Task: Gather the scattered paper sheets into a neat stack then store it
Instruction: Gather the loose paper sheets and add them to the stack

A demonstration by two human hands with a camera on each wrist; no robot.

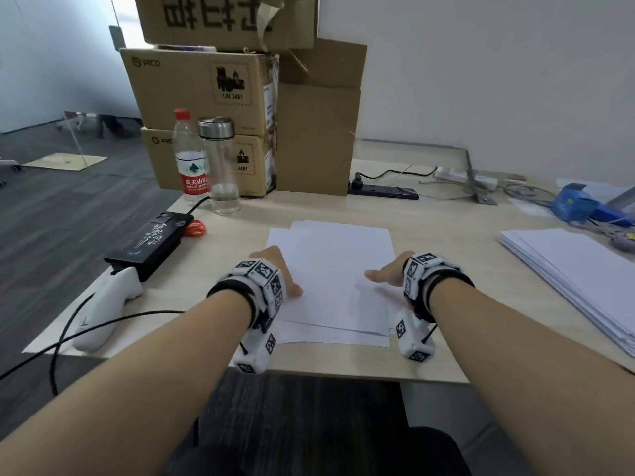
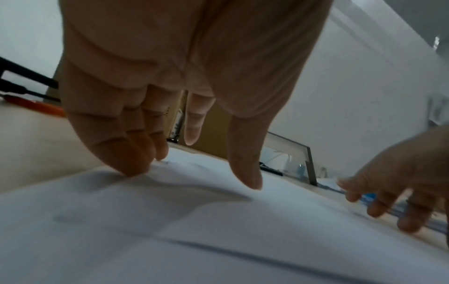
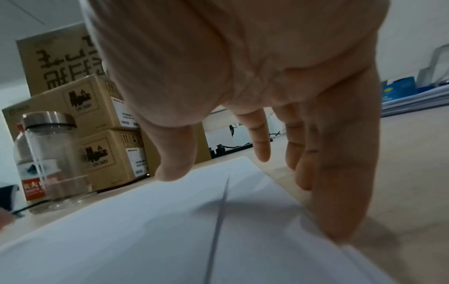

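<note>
- White paper sheets (image 1: pixel 330 269) were seen lying in a loose, slightly fanned pile at the middle of the pale wooden desk (image 1: pixel 446 304), their edges not yet squared.
- The left hand (image 1: pixel 275 273) was placed at the left edge of the pile, fingers straight and pointing down; in the left wrist view its fingertips (image 2: pixel 136 169) were shown touching the top sheet (image 2: pixel 170 230), with nothing gripped.
- The right hand (image 1: pixel 388 271) was set at the right edge of the pile, fingers extended and relaxed; in the right wrist view the little finger (image 3: pixel 340 211) was seen against the sheets' side edge (image 3: pixel 303 221), and the thumb (image 3: pixel 172 163) was held just over the paper.
- A second, thicker stack of paper (image 1: pixel 577 280) was found well apart at the right end of the desk.
- Cardboard boxes (image 1: pixel 202 108) were stacked at the back, with a red-capped water bottle (image 1: pixel 190 159) and a clear flask with a steel lid (image 1: pixel 221 166) standing just beside each other in front of them.
- A black box (image 1: pixel 151 245) and a white controller (image 1: pixel 103 310) were seen near the left edge of the desk, and a black power strip (image 1: pixel 381 191) near the wall.
</note>
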